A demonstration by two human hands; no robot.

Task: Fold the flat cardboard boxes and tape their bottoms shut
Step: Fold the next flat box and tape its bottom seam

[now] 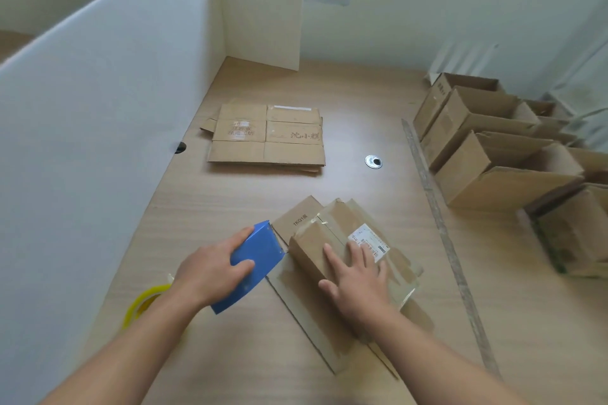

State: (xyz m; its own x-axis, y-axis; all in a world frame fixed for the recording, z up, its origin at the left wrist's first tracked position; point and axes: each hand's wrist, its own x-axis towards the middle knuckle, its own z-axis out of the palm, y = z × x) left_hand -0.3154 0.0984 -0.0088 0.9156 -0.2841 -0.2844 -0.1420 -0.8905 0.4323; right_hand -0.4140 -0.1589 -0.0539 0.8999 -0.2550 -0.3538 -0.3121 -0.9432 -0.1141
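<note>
left hand (210,268) grips the blue tape dispenser (253,268); right hand (357,276) presses flat, fingers spread, on the box (316,246).

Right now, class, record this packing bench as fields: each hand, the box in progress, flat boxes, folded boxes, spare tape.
left hand: grips the blue tape dispenser, its front at the edge of the box
right hand: fingers straight, pressing down on the box
box: brown, white label on top, lying on the table
flat boxes: stacked farther back on the table
folded boxes: several, open, at the right
yellow tape roll: near left, partly behind the left forearm
</note>
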